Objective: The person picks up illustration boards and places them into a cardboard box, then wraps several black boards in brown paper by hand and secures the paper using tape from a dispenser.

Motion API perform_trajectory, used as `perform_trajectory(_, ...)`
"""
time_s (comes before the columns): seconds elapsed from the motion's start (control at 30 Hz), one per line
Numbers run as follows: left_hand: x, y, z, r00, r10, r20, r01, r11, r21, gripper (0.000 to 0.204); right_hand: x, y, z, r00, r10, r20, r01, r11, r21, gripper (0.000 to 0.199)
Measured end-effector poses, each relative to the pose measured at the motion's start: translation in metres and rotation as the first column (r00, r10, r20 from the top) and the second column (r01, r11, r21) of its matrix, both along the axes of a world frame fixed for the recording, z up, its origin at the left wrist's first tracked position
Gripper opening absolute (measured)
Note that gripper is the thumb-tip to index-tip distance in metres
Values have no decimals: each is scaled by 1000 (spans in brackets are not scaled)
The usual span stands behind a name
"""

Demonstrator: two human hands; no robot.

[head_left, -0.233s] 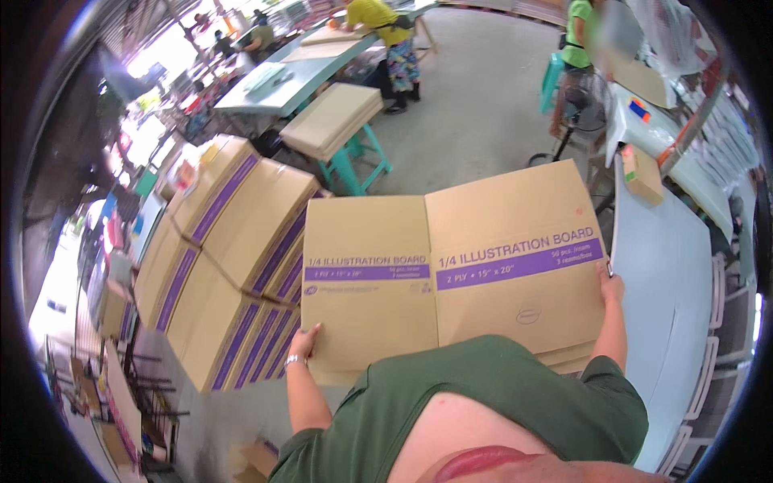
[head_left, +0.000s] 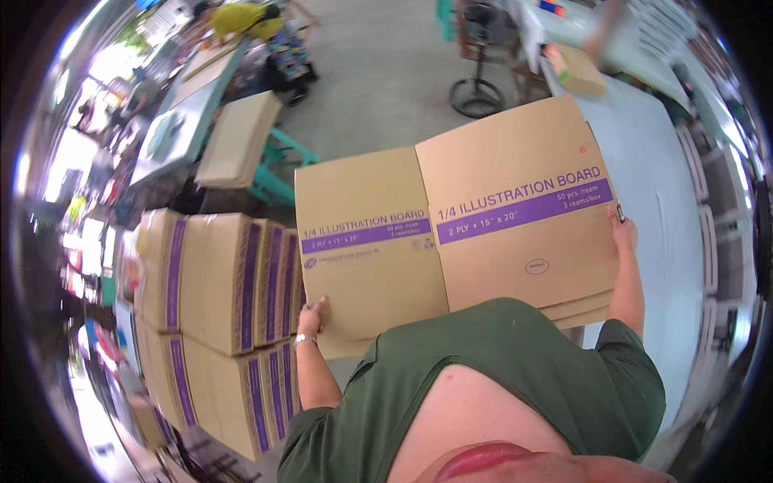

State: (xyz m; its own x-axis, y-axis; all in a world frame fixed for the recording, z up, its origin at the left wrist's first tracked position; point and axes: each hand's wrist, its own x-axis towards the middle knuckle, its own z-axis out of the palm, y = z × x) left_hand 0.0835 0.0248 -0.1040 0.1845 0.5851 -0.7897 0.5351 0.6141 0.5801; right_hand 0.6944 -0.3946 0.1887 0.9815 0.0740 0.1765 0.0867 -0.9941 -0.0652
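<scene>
A large flattened cardboard carton (head_left: pixel 483 270), brown with a purple printed band, spans the space in front of my chest. A crease divides it into a left and a right panel, and edges of further cardboard layers show beneath. My left hand (head_left: pixel 312 317) is closed on its left lower edge, thumb on top. At the right edge, my right hand (head_left: pixel 622 230) grips the same carton, its fingers mostly hidden underneath. A small dark object (head_left: pixel 620 213) shows at the right fingertips, too small to name.
Stacked cartons (head_left: pixel 213 282) with purple bands stand at the left. A long light-blue table (head_left: pixel 656 241) runs along my right, with a small box (head_left: pixel 576 68) on it. Farther off are a teal stool (head_left: pixel 278 165) bearing boards (head_left: pixel 239 138), a fan (head_left: pixel 479 60) and a person (head_left: pixel 245 22) at a bench.
My view has swung right, so the stacked cartons, stool and fan sit farther left. The flattened carton is still between both hands, its right side now overlapping the light-blue table in view.
</scene>
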Motion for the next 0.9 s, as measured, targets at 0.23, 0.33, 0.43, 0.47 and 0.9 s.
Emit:
perform_trajectory(0.23, 137, 240, 34, 929, -369, 24, 343, 883, 320, 40, -127, -67, -197, 869, -481, -112, 493, 835, 244, 81)
perform_trajectory(0.33, 226, 258, 47, 846, -533, 19, 498, 802, 330, 42, -163, -84, -206, 803, -582, -131, 594, 761, 260, 77)
perform_trajectory(0.43, 323, 254, 7, 804, -594, 18, 550, 755, 356, 42, -174, -78, -220, 810, -523, 266, 533, 845, 39, 65)
perform_trajectory(0.47, 332, 255, -23, 792, -601, -107, 599, 731, 327, 43, -186, -77, -239, 806, -429, 407, 497, 864, -74, 62)
perform_trajectory(0.9, 480, 73, -16, 725, -645, 242, 688, 693, -214, 39, -86, -66, -418, 677, -694, -246, 570, 281, 772, 52)
